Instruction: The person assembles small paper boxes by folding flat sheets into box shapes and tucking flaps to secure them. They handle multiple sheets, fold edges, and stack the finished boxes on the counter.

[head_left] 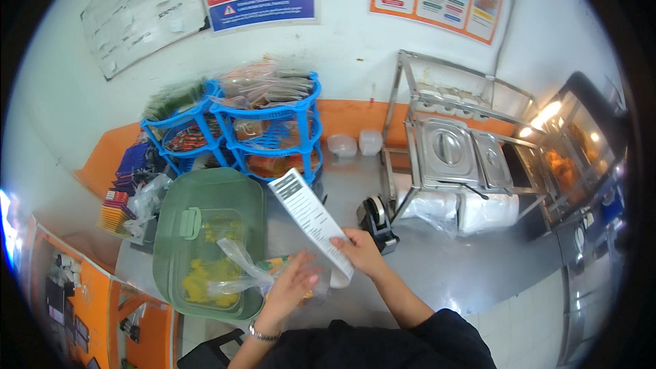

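Note:
My right hand pinches a long white printed receipt near its lower end. The strip slants up to the left, and its bottom end curls below my fingers. Just left of the receipt is my left hand, its fingers slightly bent and apart, with a watch on the wrist. Close beside that hand lies a clear plastic bag, with a green and orange packet partly hidden behind the hand. The bag overlaps a green lidded tub, through which yellow contents show.
A black tape dispenser stands right of my right hand. Blue tiered racks hold packets at the back. Clear small containers sit beside a metal rack with lidded steel pans. A lit food warmer is far right.

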The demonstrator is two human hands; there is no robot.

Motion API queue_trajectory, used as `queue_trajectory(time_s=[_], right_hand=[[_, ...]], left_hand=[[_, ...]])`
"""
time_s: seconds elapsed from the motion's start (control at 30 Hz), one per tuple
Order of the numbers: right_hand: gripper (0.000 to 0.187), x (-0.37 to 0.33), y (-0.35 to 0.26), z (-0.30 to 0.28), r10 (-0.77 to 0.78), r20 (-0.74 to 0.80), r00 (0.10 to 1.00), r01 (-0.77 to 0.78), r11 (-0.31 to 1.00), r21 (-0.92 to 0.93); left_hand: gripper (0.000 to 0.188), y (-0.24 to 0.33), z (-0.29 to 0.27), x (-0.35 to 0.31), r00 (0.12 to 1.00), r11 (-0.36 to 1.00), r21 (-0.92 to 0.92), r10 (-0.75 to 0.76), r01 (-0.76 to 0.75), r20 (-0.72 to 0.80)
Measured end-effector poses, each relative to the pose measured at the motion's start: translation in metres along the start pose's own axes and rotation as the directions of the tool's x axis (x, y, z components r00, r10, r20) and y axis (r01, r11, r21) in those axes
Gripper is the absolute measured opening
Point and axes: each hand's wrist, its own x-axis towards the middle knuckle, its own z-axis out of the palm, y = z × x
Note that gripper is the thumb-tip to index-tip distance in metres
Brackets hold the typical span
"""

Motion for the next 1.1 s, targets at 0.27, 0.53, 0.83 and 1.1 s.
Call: queue_trajectory(time_s=[0.27, 0.53, 0.83, 1.1], right_hand=[[0.027, -0.084, -0.022, -0.005, 0.030, 0.013, 0.999, -0.030, 0.999, -0.028], [0.027, -0.134, 0.029, -0.008, 0.217, -0.269, 0.938, -0.132, 0.945, 0.299], [0.030, -0.123, 0.040, -0.076, -0.002, -0.179, 0.984, 0.048, 0.966, 0.253], [0.023, -0.016, 0.085, -0.118, 0.030, -0.437, 0.899, -0.321, 0.725, -0.610]], left_hand=[[0.052, 0.023, 0.028, 0.098, 0.995, 0.740, -0.665, 0.084, -0.098, -0.052], [0.039, 0.008, 0.023, 0.116, 0.977, 0.686, -0.697, 0.104, -0.207, -0.187], [0.025, 0.003, -0.006, 0.113, 0.929, 0.658, -0.690, 0.039, -0.300, -0.367], [0.024, -0.005, 0.031, 0.088, 0.979, 0.801, -0.571, 0.090, -0.179, -0.180]])
